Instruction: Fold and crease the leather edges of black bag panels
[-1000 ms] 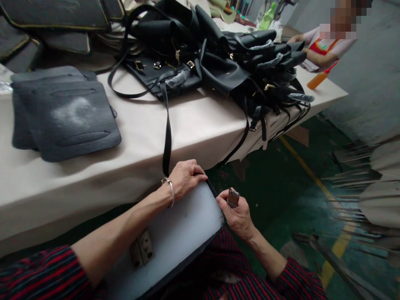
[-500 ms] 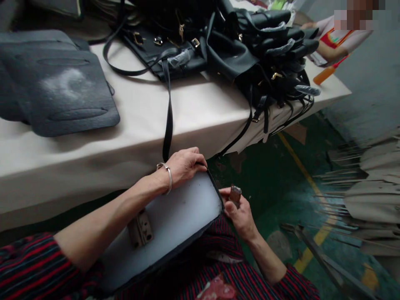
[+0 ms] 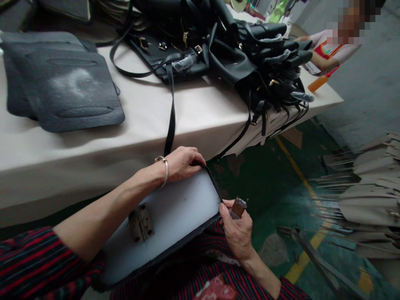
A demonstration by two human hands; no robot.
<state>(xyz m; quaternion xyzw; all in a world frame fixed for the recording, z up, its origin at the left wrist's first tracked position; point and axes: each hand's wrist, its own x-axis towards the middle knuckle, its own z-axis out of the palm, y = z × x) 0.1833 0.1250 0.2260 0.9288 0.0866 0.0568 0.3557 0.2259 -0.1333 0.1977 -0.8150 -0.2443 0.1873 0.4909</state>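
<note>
R hand (image 3: 238, 229) grips sm. brown-ended tool (image 3: 239, 206); its thumb, off the rim ½ sec ago, now presses the blk edging (image 3: 213, 181) nr the corner. L hand (image 3: 183, 163) still clasps far edge. White board (image 3: 184, 208) sits over striped lap, metal hinge (image 3: 146, 221) on it, few dark specks. Strap (image 3: 171, 118) hangs off worktop (image 3: 200, 100) by L hand; beyond, blk bags (image 3: 233, 64) heaped, gray panels (image 3: 81, 102) stacked L.

The left hand (image 3: 181, 164) curls palm down; the right hand (image 3: 238, 233) grips, thumb extended.
</note>
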